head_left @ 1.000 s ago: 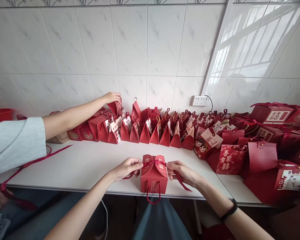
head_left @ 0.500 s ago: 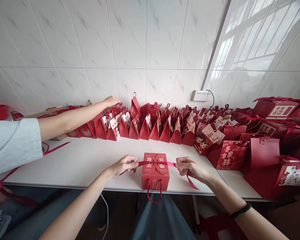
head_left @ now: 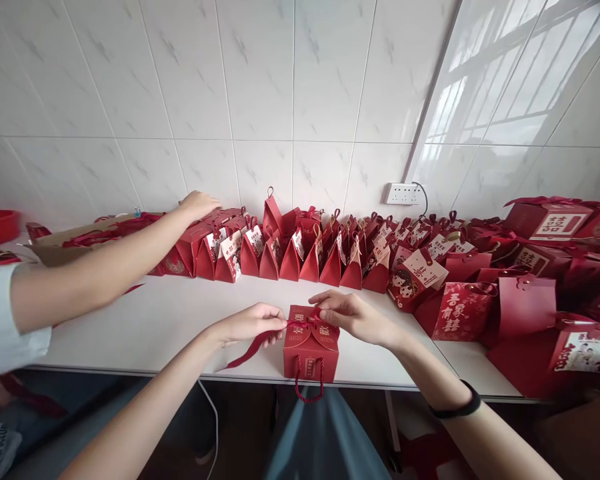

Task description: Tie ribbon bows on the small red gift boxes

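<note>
A small red gift box (head_left: 293,357) with gold lettering sits at the table's front edge, its twisted red cord handle hanging down in front. A red ribbon (head_left: 250,352) crosses its top and is knotted near the middle. My left hand (head_left: 255,323) is closed in a pinch on the ribbon at the box's left side, a loose tail trailing below the fingers. Over the right part of the box top, my right hand (head_left: 350,317) has its fingertips together on the ribbon by the knot, partly covering it.
Several red gift boxes (head_left: 295,257) line the back of the white table (head_left: 180,327). More boxes (head_left: 467,310) crowd the right side. From the left, another person's arm (head_left: 105,273) reaches across to boxes at the back. A power strip (head_left: 404,194) is on the tiled wall.
My right hand has moved left from the outstretched ribbon end to the knot on the box top. My left hand has shifted slightly right. The other person's arm has drawn back leftward.
</note>
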